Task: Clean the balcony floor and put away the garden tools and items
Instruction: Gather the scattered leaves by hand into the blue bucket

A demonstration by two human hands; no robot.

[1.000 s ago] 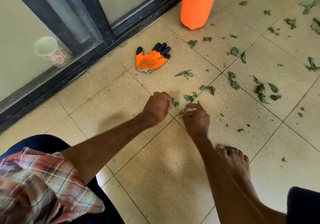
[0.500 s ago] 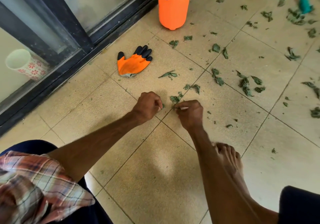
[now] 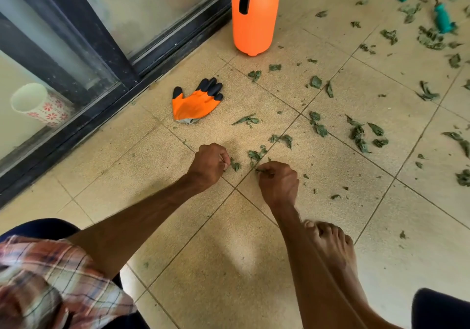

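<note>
Since a second ago: Both hands have stayed at the same patch of leaf scraps (image 3: 255, 154) just below the orange glove (image 3: 194, 104). Only my view has swung, bringing the teal-handled hand rake (image 3: 442, 18) into sight far right of the glove.

Where the litter lies: dry green scraps dot the tiled floor (image 3: 229, 265), from just below the glove out to its far right, thickest toward the rake.

Handling: I judge the scraps feather-light, curled and brittle. A hard squeeze would likely crumble them and a draught could scatter them. Each is best taken by a fingertip pinch at a raised edge, or several raked together against the tile.

Right hand (image 3: 278, 181): knuckles up and wrist bent down, thumb and forefinger closed on a green scrap at the grout line below the glove.

Left hand (image 3: 209, 164): balled in a fist directly below the glove, with a scrap at its fingertips. It seems to hold gathered scraps, though the inside of the fist is hidden.

Arms: both are stretched forward and down from a crouch, and my bare foot (image 3: 330, 244) is planted behind the right wrist.

Still to put away: the glove lies flat, soft and easy to grab anywhere. The orange spray bottle (image 3: 255, 21) stands upright above and right of it, beside the sliding door (image 3: 101, 49); how full it is I cannot tell.
</note>
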